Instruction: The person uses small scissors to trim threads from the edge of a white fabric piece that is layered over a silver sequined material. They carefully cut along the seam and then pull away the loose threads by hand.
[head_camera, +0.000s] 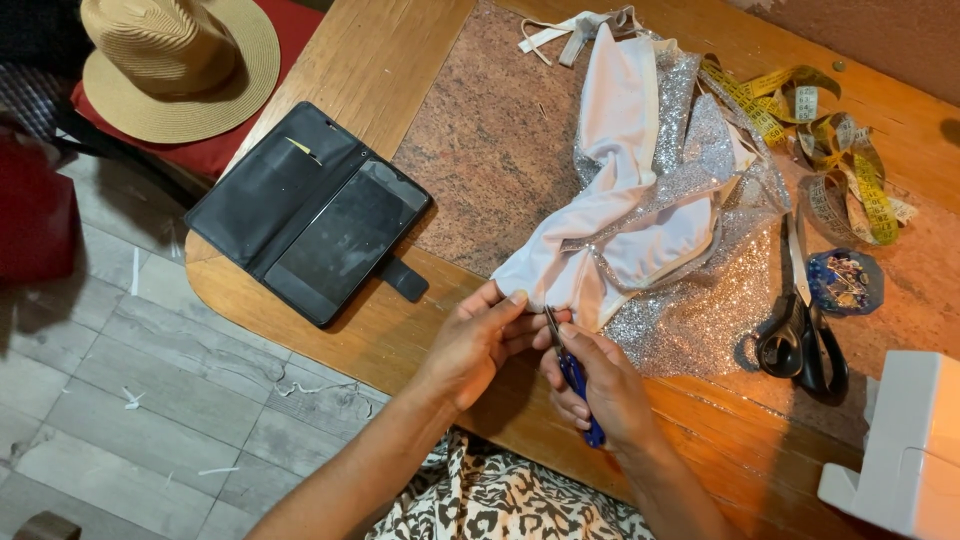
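Left hand: our left hand (478, 342) pinches the near corner of the white garment (620, 200) between thumb and fingertips, at the near edge of the tabletop (370, 70).
Right hand: our right hand (600, 385) is closed round the blue-handled thread snips (570, 370), fingers wrapped on the handle; the short blades point up at the pinched cloth, just beside the left fingertips.
Garment: white fabric bunched over silver sequin cloth (690, 310), lying from the near edge towards the far edge, over the pink stone inlay (480, 150) set in the wood.
Large scissors: black-handled shears (800, 330) lie shut to the right of the sequin cloth, handles towards the near edge.
Pins: a small round blue container of pins (845, 282) sits just right of the shears.
Tape measure: a yellow tape measure (830, 150) lies coiled loosely by the far right edge.
Phone: a black phone in an open wallet case (310, 215) rests at the left edge.
Hat: a straw hat (175, 60) lies on a red cushion (270, 60) beyond the left edge.
White machine: a white appliance's corner (905, 450) shows at the near right corner.
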